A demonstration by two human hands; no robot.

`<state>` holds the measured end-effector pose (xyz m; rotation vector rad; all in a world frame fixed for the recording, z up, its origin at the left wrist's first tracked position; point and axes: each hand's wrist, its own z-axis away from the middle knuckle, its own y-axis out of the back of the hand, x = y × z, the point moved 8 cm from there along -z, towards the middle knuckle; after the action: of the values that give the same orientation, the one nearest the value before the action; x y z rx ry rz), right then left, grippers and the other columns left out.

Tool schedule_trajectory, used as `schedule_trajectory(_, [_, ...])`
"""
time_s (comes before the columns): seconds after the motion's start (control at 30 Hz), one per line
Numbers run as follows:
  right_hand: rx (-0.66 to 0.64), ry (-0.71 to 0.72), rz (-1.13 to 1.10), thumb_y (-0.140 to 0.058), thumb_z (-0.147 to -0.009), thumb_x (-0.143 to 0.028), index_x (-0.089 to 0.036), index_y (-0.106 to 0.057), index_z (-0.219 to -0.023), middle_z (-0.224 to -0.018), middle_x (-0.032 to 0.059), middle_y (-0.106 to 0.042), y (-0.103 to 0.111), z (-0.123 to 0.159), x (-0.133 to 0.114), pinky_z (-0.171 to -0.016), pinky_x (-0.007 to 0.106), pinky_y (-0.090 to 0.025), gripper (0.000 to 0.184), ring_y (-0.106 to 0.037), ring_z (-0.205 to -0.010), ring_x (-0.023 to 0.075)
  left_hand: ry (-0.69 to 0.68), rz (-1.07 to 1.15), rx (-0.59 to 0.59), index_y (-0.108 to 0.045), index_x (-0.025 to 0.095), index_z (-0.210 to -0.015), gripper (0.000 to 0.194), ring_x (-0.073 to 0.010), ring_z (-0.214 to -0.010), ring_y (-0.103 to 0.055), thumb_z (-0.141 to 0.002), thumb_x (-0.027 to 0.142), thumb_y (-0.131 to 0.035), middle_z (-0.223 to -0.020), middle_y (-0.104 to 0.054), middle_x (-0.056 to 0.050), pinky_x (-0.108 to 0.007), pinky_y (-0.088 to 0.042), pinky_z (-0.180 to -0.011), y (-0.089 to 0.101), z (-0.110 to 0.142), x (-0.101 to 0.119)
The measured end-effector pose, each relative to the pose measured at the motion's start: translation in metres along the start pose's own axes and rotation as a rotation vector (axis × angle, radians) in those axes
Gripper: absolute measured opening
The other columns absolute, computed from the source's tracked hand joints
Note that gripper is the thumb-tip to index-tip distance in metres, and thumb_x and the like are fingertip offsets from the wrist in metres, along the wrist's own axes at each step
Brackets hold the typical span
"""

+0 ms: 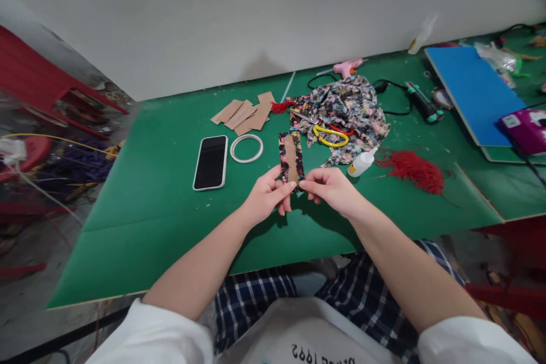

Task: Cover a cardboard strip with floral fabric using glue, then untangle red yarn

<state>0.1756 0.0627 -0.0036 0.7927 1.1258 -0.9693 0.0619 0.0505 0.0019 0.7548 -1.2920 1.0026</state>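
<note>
The person holds the floral strip [300, 162] by its near end, above the green table [162, 227]; the strip runs away from the body, its far end beyond the fingertips, and a torn-edged brown card [290, 159] lies along its middle, with dark flowered cloth showing down both sides. The left hand [271, 196] is at the near left corner, its thumb laid over the edge of card and cloth and closed down on them, the other fingers curled alongside and partly underneath, some of their tips showing below the near end; the right hand [328, 187] pinches the near right corner between thumb and forefinger, with hardly any opening, its remaining fingers bent loosely beneath; the two thumb tips are near each other, and how far the hidden fingers reach under the strip cannot be told. Beyond the strip lie scissors [330, 139] with yellow handles, resting on crumpled floral fabric [354, 102]; a small white bottle [360, 165] stands tilted just past the right hand, with a heap of red threads [420, 170] farther right; to the left are a white ring [234, 149], a phone [210, 162] lying flat, and, farther back, several overlapping cardboard pieces [247, 114].
</note>
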Motion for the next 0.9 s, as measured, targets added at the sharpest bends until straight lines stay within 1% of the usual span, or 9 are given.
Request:
schedule_trajectory(0.1, [0.017, 0.003, 0.018, -0.064, -0.071, -0.037, -0.016, -0.054, -0.059, -0.046, -0.0048, -0.053, 0.001, 0.000, 0.000, -0.041, 0.018, -0.032, 0.026, -0.043, -0.039, 0.0042, 0.011, -0.018, 0.008, -0.046, 0.011, -0.123, 0.053, -0.0063, -0.030, -0.045, -0.081, 0.040, -0.061, -0.043, -0.056, 0.006, -0.013, -0.039, -0.032, 0.002, -0.002, -0.003])
schedule_trajectory(0.27, [0.055, 0.001, 0.047, -0.063, -0.072, -0.036, -0.016, -0.054, -0.058, -0.044, -0.0053, -0.051, 0.001, -0.001, 0.002, -0.040, 0.018, -0.029, 0.026, -0.040, -0.038, 0.0040, 0.028, -0.035, 0.003, -0.045, 0.013, -0.125, 0.053, -0.0040, -0.028, -0.038, -0.082, 0.039, -0.060, -0.039, -0.050, 0.009, -0.011, -0.031, -0.030, 0.004, -0.003, -0.005])
schedule_trajectory(0.57, [0.026, -0.026, 0.028, -0.064, -0.070, -0.039, -0.016, -0.051, -0.055, -0.043, -0.0051, -0.051, -0.002, -0.004, 0.006, -0.038, 0.018, -0.028, 0.029, -0.039, -0.036, 0.0036, 0.043, -0.103, 0.018, -0.049, 0.013, -0.108, 0.045, -0.0033, -0.028, -0.036, -0.079, 0.046, -0.061, -0.037, -0.045, 0.011, -0.011, -0.027, -0.030, 0.004, -0.007, -0.008])
schedule_trajectory(0.67, [0.017, -0.024, 0.020, -0.065, -0.070, -0.041, -0.016, -0.052, -0.056, -0.043, -0.0055, -0.049, -0.001, -0.005, 0.010, -0.039, 0.018, -0.028, 0.031, -0.038, -0.037, 0.0036, 0.072, -0.111, 0.001, -0.047, 0.014, -0.108, 0.043, -0.0047, -0.029, -0.041, -0.081, 0.046, -0.059, -0.039, -0.050, 0.009, -0.012, -0.031, -0.032, 0.003, -0.007, -0.011])
schedule_trajectory(0.8, [0.010, -0.008, 0.039, -0.061, -0.072, -0.046, -0.016, -0.055, -0.058, -0.046, -0.0045, -0.051, -0.003, -0.007, 0.014, -0.041, 0.019, -0.031, 0.034, -0.040, -0.038, 0.0044, 0.146, -0.032, -0.044, -0.042, 0.016, -0.105, 0.048, -0.0124, -0.042, -0.059, -0.079, 0.053, -0.056, -0.056, -0.065, 0.000, -0.019, -0.046, -0.041, 0.000, -0.010, -0.020])
schedule_trajectory(0.83, [0.009, 0.000, 0.060, -0.059, -0.074, -0.047, -0.016, -0.055, -0.059, -0.046, -0.0044, -0.051, -0.004, -0.008, 0.014, -0.041, 0.019, -0.031, 0.035, -0.041, -0.039, 0.0046, 0.150, -0.023, -0.035, -0.042, 0.016, -0.103, 0.048, -0.0135, -0.045, -0.061, -0.078, 0.054, -0.057, -0.059, -0.066, -0.002, -0.021, -0.048, -0.043, 0.001, -0.011, -0.021])
schedule_trajectory(0.9, [0.013, 0.016, 0.108, -0.056, -0.076, -0.047, -0.016, -0.055, -0.059, -0.046, -0.0047, -0.050, -0.005, -0.008, 0.013, -0.041, 0.019, -0.031, 0.035, -0.040, -0.039, 0.0048, 0.142, -0.034, 0.005, -0.044, 0.016, -0.097, 0.046, -0.0128, -0.046, -0.062, -0.076, 0.054, -0.058, -0.061, -0.066, -0.001, -0.021, -0.049, -0.045, 0.005, -0.013, -0.021])
